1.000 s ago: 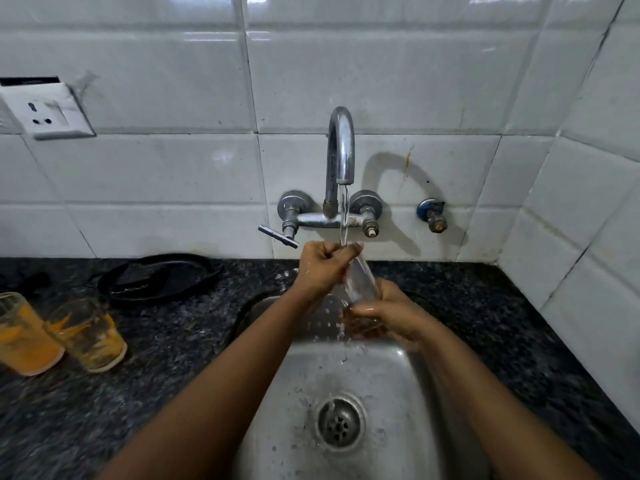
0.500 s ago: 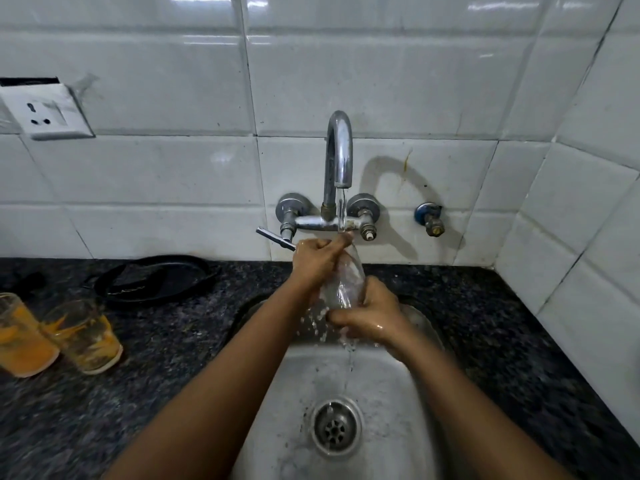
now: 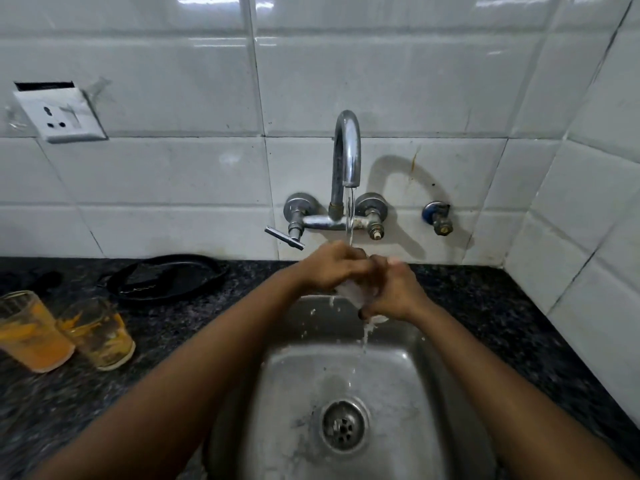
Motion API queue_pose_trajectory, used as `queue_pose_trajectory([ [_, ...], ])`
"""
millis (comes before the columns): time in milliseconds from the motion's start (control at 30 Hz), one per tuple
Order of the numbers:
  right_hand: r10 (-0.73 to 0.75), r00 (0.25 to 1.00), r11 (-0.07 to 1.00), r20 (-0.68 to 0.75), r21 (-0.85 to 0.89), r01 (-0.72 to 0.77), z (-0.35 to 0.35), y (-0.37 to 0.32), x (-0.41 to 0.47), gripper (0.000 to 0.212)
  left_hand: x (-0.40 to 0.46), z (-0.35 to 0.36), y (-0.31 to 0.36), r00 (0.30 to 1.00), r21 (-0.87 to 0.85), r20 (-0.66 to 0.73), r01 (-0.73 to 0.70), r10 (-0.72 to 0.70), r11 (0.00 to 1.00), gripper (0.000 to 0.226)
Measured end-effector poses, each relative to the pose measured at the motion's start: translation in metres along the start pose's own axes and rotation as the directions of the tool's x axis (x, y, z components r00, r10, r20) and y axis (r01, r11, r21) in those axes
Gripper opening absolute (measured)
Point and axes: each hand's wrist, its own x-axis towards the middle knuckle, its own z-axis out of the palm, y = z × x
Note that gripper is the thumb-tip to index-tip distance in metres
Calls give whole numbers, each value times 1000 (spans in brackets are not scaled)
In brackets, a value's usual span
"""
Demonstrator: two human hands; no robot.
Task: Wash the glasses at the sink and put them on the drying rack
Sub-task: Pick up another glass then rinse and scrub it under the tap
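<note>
I have the glass (image 3: 353, 293) tilted under the tap (image 3: 347, 150), gripped between both hands: left hand (image 3: 330, 266) over the upper end, right hand (image 3: 393, 292) wrapping the lower.

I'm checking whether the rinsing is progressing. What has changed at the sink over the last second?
The left hand moved from the rim to wrap over the glass, meeting the right hand; both grip it, now mostly hidden. Unchanged: the tap runs, and two dirty glasses wait on the counter.
</note>
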Motion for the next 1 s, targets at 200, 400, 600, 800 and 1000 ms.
queue_pose_trajectory([
  [200, -244, 965, 904, -101, -385, 188, 0, -4, 9, 64, 4, 10, -9, 938, 917, 314, -260, -145, 303, 82],
  [400, -173, 970, 943, -173, -312, 113, -7, -3, 10, 64, 4, 5, -3, 981, 182, 168, 62, -94, 981, 47],
  [600, 67, 971, 825, -229, -534, -183, -14, -10, 7, 69, -5, 5, -22, 945, -665, -46, 213, -323, 716, 33],
  [800, -70, 981, 750, -181, -658, -68, 21, -47, -14, 71, 19, 31, -12, 678, -806, -359, 120, -641, 579, 38],
  [1000, 11, 991, 967, 131, 251, -44, -1, -22, -11, 99, 9, 31, -13, 752, -722, -476, -39, -455, 691, 38],
])
